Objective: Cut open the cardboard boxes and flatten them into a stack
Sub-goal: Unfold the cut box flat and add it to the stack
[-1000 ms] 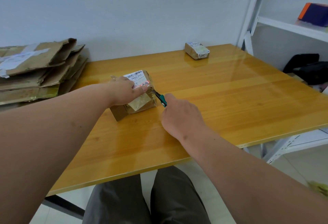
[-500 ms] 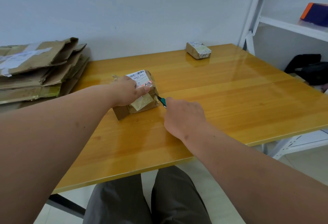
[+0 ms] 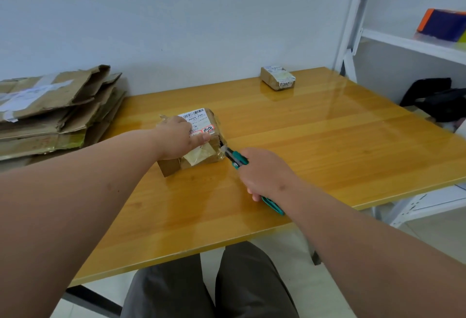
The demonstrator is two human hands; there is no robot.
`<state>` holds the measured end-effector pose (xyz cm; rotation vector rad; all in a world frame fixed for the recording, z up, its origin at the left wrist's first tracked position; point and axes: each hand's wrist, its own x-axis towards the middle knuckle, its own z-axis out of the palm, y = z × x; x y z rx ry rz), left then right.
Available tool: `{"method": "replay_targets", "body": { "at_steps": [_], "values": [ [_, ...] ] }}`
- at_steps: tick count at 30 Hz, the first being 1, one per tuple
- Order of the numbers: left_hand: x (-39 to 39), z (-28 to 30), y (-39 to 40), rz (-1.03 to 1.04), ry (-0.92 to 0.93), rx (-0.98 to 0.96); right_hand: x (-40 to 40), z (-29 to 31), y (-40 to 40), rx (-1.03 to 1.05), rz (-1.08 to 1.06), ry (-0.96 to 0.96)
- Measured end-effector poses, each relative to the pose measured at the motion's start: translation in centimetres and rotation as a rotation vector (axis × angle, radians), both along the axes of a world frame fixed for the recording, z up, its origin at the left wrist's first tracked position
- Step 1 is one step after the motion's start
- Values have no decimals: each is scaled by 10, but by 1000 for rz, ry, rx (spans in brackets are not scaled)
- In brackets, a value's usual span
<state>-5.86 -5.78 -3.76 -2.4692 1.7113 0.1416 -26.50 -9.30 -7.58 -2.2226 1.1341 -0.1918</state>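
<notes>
Head view of a person seated at a glossy yellow wooden surface (image 3: 315,146). A small taped cardboard box (image 3: 201,151) with a barcode label on top lies left of centre on the surface. The left hand (image 3: 180,138) rests on top of the box, thumb laid along the label's near edge; its other fingers are hidden behind the hand, so how they lie cannot be told. The right hand (image 3: 264,174), just to the right of the box and nearer the viewer, has its grip curled round a green utility knife (image 3: 239,160), whose tip meets the box's right near corner at a dark slit in the tape; the knife's tail shows below the wrist. A second small box (image 3: 277,78) sits at the far edge of the surface, well apart. A stack of flattened cardboard (image 3: 55,111) lies at the far left. A white shelf unit (image 3: 413,43) stands at the right.
</notes>
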Motion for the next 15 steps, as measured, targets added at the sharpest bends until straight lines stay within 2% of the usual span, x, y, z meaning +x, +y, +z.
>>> {"method": "replay_targets", "body": {
  "at_steps": [2, 6, 9, 11, 15],
  "values": [
    [5, 4, 3, 27, 98, 1, -9, -2, -9, 37, -1, -70],
    [10, 20, 4, -15, 271, 46, -21, -3, -32, -149, 8, -97],
    [9, 33, -3, -62, 273, 93, -20, -5, -47, -301, 79, 24],
    [11, 35, -9, -21, 327, 6, -17, -6, -52, -377, 163, 100],
    [16, 18, -10, 29, 343, -61, -13, -8, -51, -396, 313, 148]
  ]
}}
